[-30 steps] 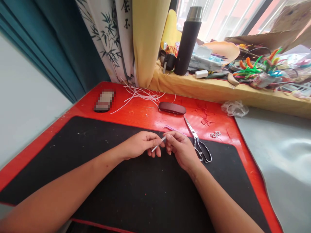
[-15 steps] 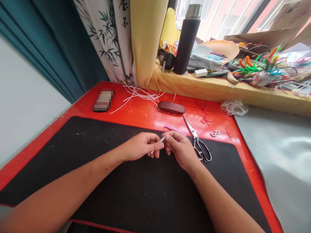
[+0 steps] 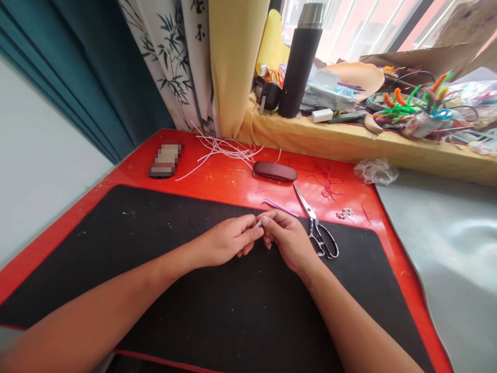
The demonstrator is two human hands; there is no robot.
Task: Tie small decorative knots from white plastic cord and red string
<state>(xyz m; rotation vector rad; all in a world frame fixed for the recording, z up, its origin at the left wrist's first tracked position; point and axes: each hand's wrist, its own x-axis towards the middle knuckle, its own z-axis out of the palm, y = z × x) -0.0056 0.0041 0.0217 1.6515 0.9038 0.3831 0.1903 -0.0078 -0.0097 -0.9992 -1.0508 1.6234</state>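
Curtains (image 3: 70,67) hang at 10 o'clock; a red table (image 3: 225,176) bears a black mat (image 3: 202,321), centre; a cluttered windowsill (image 3: 334,139) runs at 2 o'clock, a grey surface (image 3: 446,223) at 3 o'clock. Left hand (image 3: 227,241) grasps a white strip (image 3: 259,224), mostly hidden, between thumb and fingers; right hand (image 3: 289,235) also pinches it, the visible part at 8 o'clock from the right thumb tip.

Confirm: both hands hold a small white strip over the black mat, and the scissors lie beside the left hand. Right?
Not quite: the scissors lie beside the right hand, not the left hand, as the head view shows. Both hands do hold a small white strip over the black mat.
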